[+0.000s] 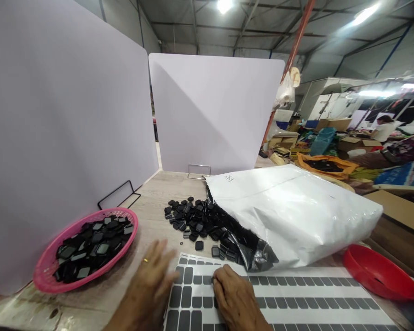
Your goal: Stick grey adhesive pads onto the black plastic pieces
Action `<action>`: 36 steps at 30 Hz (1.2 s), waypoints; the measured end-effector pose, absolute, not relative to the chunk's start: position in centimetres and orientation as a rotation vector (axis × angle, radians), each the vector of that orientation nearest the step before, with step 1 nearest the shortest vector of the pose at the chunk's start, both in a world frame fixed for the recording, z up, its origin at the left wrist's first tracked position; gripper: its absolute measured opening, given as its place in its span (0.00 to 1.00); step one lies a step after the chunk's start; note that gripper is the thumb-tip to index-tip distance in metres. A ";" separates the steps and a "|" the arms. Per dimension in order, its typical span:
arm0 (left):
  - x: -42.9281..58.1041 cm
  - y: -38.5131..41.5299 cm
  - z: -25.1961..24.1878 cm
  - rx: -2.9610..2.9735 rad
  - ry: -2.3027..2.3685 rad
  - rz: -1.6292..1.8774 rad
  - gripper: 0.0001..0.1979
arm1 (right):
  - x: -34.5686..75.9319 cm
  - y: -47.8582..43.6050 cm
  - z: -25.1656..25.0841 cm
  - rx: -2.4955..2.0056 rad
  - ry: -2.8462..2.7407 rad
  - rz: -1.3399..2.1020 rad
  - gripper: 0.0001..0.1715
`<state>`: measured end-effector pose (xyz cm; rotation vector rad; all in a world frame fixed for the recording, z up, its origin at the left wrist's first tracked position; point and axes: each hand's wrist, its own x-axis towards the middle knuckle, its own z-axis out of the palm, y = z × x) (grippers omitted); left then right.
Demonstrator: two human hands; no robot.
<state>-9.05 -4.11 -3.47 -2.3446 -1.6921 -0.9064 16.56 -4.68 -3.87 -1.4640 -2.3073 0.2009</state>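
Printed sheet (pixel 290 291): right hand (pixel 236 295) curled over it, grasp unclear; left hand (pixel 154 272) splayed.

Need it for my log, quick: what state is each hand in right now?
Left hand: open, blurred, no held item visible.
Right hand: fingers curled over the patterned sheet; whether its grip is closed on anything cannot be told.

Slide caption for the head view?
Left hand and right hand at a patterned sheet, black pieces and pink basket nearby.
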 end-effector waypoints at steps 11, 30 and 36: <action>-8.0 -5.0 -12.4 -2.783 -1.589 -0.480 0.33 | 12.1 -2.4 -3.1 -1.625 -2.412 0.176 0.12; -7.4 -4.8 -11.8 -2.827 -1.680 -0.355 0.35 | 11.3 -1.1 -1.0 -1.548 -2.253 0.610 0.10; -7.4 -4.4 -8.5 -2.928 -1.788 -0.419 0.29 | 16.0 -2.3 1.1 -1.327 -1.880 1.001 0.11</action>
